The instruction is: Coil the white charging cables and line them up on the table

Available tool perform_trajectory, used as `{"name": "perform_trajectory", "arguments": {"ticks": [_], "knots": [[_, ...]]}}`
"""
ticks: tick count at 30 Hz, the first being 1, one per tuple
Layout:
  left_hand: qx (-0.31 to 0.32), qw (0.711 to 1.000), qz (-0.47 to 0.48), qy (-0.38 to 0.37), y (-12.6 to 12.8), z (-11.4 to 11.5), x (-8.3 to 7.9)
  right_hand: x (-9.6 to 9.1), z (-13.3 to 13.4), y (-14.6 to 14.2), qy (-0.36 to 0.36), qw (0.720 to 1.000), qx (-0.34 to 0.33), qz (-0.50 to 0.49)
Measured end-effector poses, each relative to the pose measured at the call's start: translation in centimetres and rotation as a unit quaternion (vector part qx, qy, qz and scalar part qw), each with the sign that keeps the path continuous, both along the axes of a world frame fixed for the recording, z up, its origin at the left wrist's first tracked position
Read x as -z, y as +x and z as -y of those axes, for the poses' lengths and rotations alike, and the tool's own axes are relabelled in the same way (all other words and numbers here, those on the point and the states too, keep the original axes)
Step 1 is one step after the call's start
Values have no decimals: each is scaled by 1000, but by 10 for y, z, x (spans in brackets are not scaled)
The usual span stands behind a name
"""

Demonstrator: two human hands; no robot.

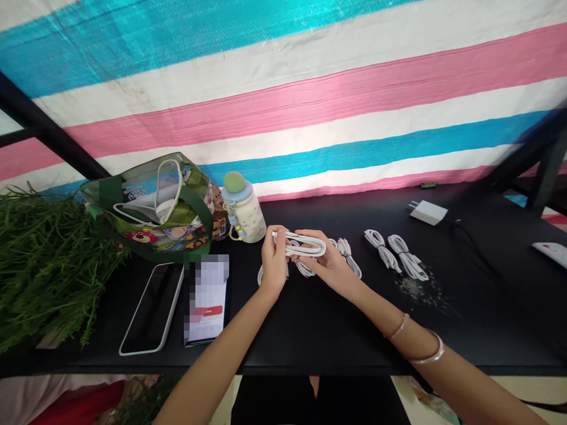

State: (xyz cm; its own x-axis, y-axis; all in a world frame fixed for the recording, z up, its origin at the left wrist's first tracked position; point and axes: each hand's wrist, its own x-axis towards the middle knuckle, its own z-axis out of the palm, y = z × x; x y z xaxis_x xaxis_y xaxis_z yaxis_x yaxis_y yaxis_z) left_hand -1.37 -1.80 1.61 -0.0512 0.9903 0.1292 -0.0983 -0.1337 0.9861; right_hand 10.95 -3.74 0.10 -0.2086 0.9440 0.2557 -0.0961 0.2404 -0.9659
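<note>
Between my two hands, above the black table (336, 336), is a white cable (305, 241) looped into a flat oval coil. My left hand (275, 262) pinches the coil's left end, where the cable ends lie. The fingers of my right hand (332, 260) close round its right end. Beneath and behind my hands lie other white cable bundles, partly covered by them; one bundle (349, 258) shows just right of my right hand. Farther right, two more coiled cables, a left one (381, 250) and a right one (407, 257), rest side by side with dark ties.
Left of my hands are a phone with a lit screen (208, 301), a white-edged phone (153, 310), a bottle with a green top (248, 212), a clear bag (163, 236) and green foliage (48, 265). A white charger (428, 212) and a white mouse (551, 252) lie right.
</note>
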Motion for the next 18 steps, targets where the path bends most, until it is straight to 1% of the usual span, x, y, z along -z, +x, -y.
{"name": "perform_trajectory", "arguments": {"ticks": [5, 8, 12, 15, 18], "knots": [[-4, 1000, -7, 2, 2, 2, -1, -1, 2, -2, 17, 999, 35, 28], [-2, 1000, -9, -5, 2, 2, 1, -3, 3, -4, 30, 996, 68, 42], [-15, 999, -37, 7, 3, 3, 1, -2, 4, -6, 45, 991, 107, 63], [-26, 998, -58, 16, 3, 4, 0, -2, 5, -7, 45, 990, 120, 58], [-31, 997, -67, 18, 3, 5, -1, -2, 5, -7, 32, 992, 118, 43]]}}
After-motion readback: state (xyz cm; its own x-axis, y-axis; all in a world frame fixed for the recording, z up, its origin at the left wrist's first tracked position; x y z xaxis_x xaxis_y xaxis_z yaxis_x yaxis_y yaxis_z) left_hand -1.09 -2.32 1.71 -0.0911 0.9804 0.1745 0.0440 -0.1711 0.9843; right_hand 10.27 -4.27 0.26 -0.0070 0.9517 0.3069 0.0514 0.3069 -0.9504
